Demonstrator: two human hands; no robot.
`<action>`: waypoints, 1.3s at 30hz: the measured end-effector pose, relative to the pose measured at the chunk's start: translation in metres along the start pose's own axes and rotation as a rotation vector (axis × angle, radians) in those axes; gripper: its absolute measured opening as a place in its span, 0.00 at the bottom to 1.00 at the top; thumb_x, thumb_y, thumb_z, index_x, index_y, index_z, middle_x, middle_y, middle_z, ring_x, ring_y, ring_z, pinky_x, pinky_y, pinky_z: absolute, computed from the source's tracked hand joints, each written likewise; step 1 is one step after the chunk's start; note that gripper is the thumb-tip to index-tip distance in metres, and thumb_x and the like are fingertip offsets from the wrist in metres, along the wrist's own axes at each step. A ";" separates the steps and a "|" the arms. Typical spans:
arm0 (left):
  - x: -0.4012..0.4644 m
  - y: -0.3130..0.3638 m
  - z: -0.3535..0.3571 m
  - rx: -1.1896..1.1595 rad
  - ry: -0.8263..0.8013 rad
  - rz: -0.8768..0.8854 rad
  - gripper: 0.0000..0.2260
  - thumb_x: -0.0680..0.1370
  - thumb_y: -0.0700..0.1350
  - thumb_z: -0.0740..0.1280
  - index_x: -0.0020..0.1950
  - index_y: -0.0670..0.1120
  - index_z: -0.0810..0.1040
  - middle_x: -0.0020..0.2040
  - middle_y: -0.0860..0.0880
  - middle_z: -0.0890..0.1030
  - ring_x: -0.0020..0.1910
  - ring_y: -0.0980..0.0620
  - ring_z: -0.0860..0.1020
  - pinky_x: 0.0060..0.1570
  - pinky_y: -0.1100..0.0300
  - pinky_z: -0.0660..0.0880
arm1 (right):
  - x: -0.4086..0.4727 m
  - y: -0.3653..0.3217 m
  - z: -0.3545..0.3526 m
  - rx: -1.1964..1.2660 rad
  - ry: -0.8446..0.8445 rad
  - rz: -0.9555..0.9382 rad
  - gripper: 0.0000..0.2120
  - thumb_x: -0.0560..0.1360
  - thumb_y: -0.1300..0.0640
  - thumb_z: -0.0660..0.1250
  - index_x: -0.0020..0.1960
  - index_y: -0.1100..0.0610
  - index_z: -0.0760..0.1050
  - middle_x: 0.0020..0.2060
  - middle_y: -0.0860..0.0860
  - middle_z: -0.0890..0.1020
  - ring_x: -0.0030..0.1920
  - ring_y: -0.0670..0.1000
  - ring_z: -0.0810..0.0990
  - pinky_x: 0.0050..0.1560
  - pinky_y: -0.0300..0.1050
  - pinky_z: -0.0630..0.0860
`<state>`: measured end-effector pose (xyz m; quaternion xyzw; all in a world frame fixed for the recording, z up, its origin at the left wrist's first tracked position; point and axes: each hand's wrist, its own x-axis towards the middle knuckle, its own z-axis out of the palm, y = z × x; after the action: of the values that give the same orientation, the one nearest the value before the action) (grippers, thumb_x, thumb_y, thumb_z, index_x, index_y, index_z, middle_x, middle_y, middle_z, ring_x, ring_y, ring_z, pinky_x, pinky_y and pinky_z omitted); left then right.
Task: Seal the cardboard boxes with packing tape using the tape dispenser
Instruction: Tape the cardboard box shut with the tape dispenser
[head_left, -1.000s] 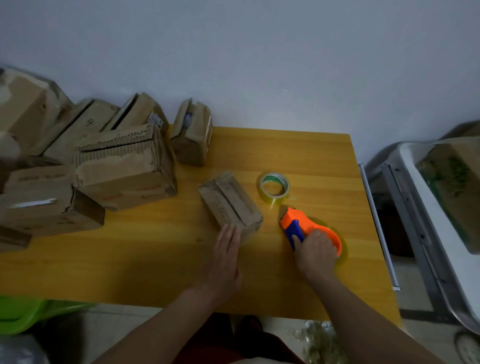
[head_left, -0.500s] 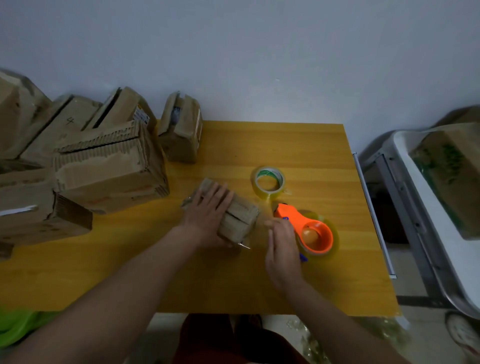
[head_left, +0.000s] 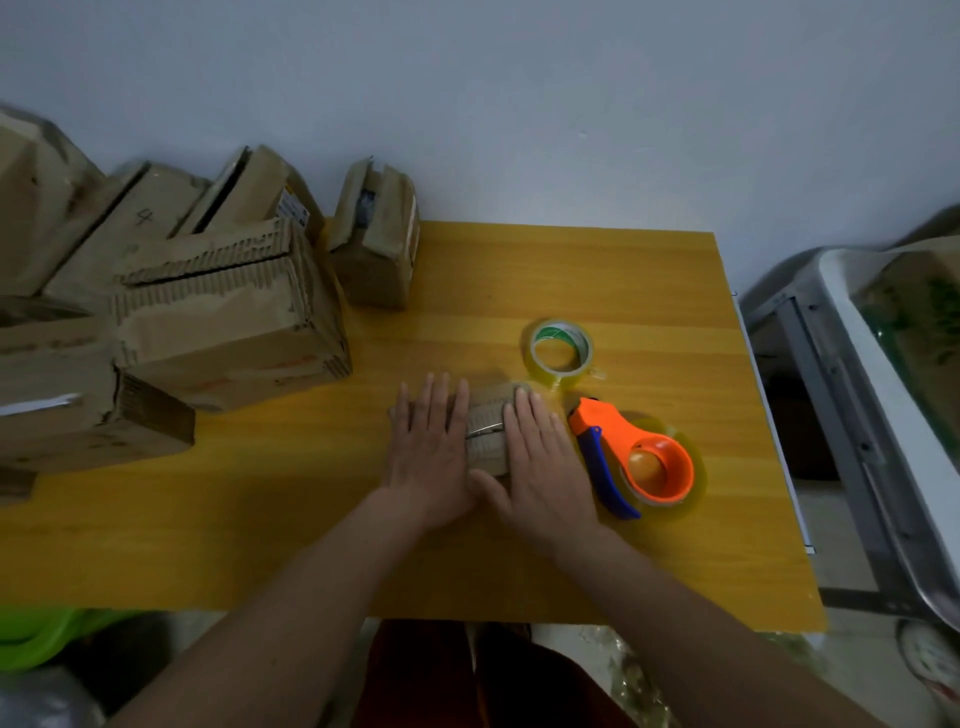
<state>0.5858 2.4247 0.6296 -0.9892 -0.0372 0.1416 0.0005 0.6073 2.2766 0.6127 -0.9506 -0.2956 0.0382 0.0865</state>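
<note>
The yellow wooden table (head_left: 363, 545) fills the middle of the view, pushed up against a pale wall, and its left side is crowded with a heap of cardboard boxes (head_left: 218, 317), worn and torn at the edges, several with flaps standing open. One more box (head_left: 376, 244) stands a little apart at the back, just right of the heap, its top flaps gaping. To the right of the table sits a grey metal rack (head_left: 852, 415). Down at the centre, both hands are on the small cardboard box (head_left: 488, 431) that lies near the front middle of the table: the left hand (head_left: 431, 441) lies flat on its left half, fingers straight and spread, and the right hand (head_left: 540, 457) lies flat on its right half, fingers straight too, so neither is gripping anything (the box is mostly hidden under the palms). Just right of the right hand rests the orange tape dispenser (head_left: 639, 452), blue handle towards the person, untouched on the wood. Behind it, near the box's far corner, lies a loose roll of clear tape (head_left: 561, 353) with a green core label.
</note>
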 end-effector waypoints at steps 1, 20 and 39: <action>0.000 -0.001 0.003 -0.025 0.022 0.008 0.47 0.74 0.70 0.52 0.77 0.41 0.34 0.78 0.40 0.38 0.77 0.41 0.36 0.72 0.40 0.31 | 0.008 0.001 -0.004 -0.010 -0.003 -0.009 0.43 0.78 0.33 0.37 0.74 0.66 0.61 0.74 0.62 0.60 0.76 0.59 0.57 0.74 0.58 0.58; 0.005 -0.004 0.013 -0.046 0.097 -0.004 0.54 0.67 0.79 0.48 0.77 0.43 0.33 0.78 0.41 0.39 0.77 0.41 0.37 0.73 0.40 0.35 | 0.077 0.052 -0.050 1.287 0.253 0.543 0.23 0.78 0.46 0.50 0.65 0.55 0.71 0.61 0.51 0.77 0.64 0.47 0.72 0.62 0.36 0.65; 0.008 -0.003 0.019 -0.035 0.096 0.012 0.53 0.67 0.79 0.46 0.78 0.42 0.38 0.78 0.39 0.46 0.77 0.40 0.43 0.73 0.39 0.38 | 0.083 0.031 -0.002 1.508 -0.307 0.542 0.28 0.80 0.37 0.50 0.53 0.53 0.82 0.48 0.56 0.84 0.51 0.55 0.82 0.54 0.51 0.78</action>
<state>0.5882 2.4286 0.6091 -0.9949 -0.0337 0.0935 -0.0160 0.6930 2.2980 0.6072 -0.6596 0.0412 0.3764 0.6493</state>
